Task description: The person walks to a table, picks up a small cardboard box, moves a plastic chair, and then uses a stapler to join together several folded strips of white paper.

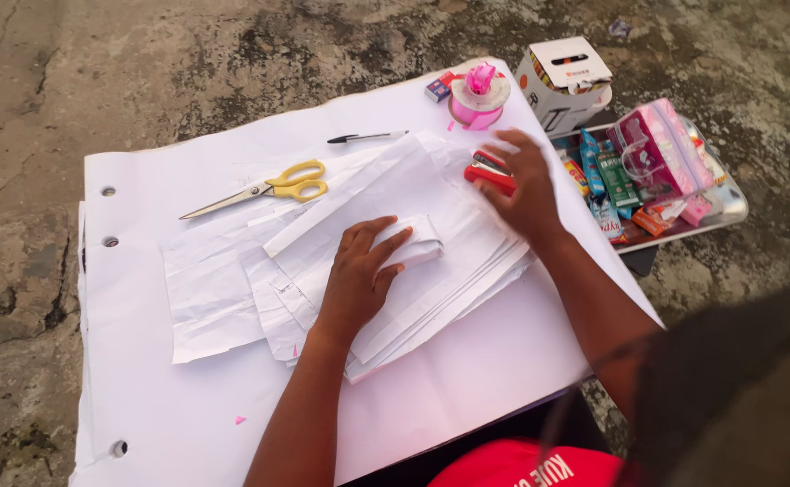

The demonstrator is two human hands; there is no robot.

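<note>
The left hand lay flat, fingers spread, on a small folded paper and pressed it against the paper stack in the middle of the table. It gripped nothing; the palm and fingers only rested on the fold. The right hand had closed around a red stapler at the far edge of the stack, fingers curled over its top, with the stapler's body showing at the hand's left side.

Loose cut sheets spread out to the left of the stack. Yellow-handled scissors lay shut beyond them, blades pointing left, and a black pen lay just past the scissors. A pink tape dispenser stood near the table's far corner, with a white box beside it on the right. A metal tray of coloured packets sat off the table's right side, well apart from the left hand.
</note>
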